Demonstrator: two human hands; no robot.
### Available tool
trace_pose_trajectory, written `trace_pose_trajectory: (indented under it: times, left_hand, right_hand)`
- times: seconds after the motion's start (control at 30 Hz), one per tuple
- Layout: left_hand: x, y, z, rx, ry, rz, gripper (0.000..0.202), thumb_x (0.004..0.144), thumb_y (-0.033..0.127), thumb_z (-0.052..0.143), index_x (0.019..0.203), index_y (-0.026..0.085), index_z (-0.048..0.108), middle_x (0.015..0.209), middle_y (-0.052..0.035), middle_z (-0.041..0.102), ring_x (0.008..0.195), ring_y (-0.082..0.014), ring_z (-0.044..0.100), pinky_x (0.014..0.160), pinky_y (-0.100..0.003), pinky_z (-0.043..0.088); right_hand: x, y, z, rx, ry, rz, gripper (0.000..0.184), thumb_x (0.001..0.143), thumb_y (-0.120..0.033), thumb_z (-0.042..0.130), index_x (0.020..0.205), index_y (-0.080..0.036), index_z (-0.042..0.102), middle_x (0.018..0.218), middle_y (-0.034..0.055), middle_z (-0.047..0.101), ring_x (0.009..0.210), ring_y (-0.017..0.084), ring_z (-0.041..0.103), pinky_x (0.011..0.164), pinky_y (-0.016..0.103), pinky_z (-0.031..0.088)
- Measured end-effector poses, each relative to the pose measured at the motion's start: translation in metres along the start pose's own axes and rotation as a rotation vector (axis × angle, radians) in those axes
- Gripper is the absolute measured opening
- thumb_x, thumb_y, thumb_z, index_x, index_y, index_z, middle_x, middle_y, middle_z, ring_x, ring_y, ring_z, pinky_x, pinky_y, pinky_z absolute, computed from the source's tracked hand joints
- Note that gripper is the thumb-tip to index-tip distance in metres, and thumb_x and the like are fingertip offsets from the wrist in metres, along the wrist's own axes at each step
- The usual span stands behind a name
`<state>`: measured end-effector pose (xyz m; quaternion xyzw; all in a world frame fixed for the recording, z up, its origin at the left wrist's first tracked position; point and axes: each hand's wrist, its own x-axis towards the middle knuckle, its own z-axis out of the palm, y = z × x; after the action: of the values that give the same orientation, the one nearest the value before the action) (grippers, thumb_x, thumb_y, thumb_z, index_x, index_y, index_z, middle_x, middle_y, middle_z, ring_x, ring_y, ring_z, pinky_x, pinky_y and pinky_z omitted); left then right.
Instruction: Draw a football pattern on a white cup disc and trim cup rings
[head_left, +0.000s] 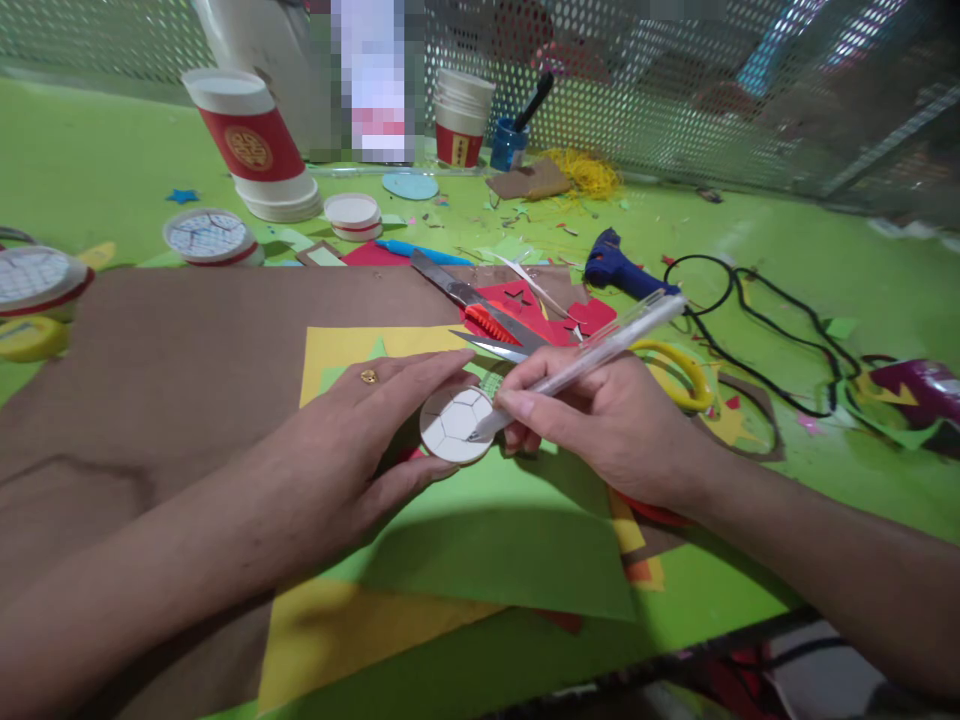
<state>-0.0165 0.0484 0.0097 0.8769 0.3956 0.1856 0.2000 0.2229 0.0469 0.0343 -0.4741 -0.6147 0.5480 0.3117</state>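
My left hand [382,420] curves around a small white disc [450,415], thumb at its lower edge and fingers along its upper left. Dark lines on the disc form a football-like pattern of polygons. In my right hand [585,400] is a white pen [592,345], slanted, with its tip on the right part of the disc. Under both hands lies a green paper sheet [510,560], on top of a yellow sheet [330,640]. Scissors with a yellow handle [686,375] lie just behind my right hand, beside an orange-and-silver utility knife [480,310].
Brown cardboard [187,350] covers the left of the green table [97,150]. A blue glue gun [626,270] and its black cord [795,330] lie right. Behind stand red-and-white paper cups [259,150], a blue jar [510,145] and a perforated screen [675,120]. Two patterned cup bottoms [210,235] lie left.
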Motion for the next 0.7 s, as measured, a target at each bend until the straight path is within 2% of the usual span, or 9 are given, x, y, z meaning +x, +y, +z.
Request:
trace_pose_trajectory:
  times: [0.23,0.43,0.7]
  left_hand:
    - [0.0004,-0.0016,0.0003,-0.011,0.008,0.007,0.056,0.100,0.040,0.060,0.152,0.023,0.046,0.145,-0.0113,0.065,0.128,-0.0326,0.062,0.107,-0.046,0.053]
    - [0.0012,0.0000,-0.0010,-0.032,0.001,-0.021,0.059,0.098,0.045,0.060,0.153,0.026,0.046,0.145,-0.0105,0.064,0.128,-0.0350,0.063,0.108,-0.049,0.052]
    - [0.0017,-0.0007,0.0012,-0.027,0.003,-0.022,0.057,0.098,0.043,0.060,0.151,0.025,0.048,0.145,-0.0103,0.065,0.128,-0.0348,0.063,0.109,-0.049,0.052]
  right_hand:
    - [0.0000,-0.0002,-0.0001,-0.018,-0.019,-0.001,0.009,0.090,-0.025,0.067,0.084,-0.019,0.067,0.067,0.0003,0.068,0.061,0.014,0.060,0.055,0.026,0.049]
    - [-0.0013,-0.0008,-0.0005,-0.043,-0.024,0.010,0.010,0.091,-0.026,0.067,0.083,-0.019,0.067,0.067,0.0000,0.067,0.059,0.013,0.058,0.054,0.025,0.047]
    - [-0.0006,0.0001,-0.0013,-0.023,-0.038,0.004,0.010,0.091,-0.026,0.066,0.084,-0.019,0.067,0.067,0.0001,0.067,0.060,0.013,0.058,0.053,0.025,0.047]
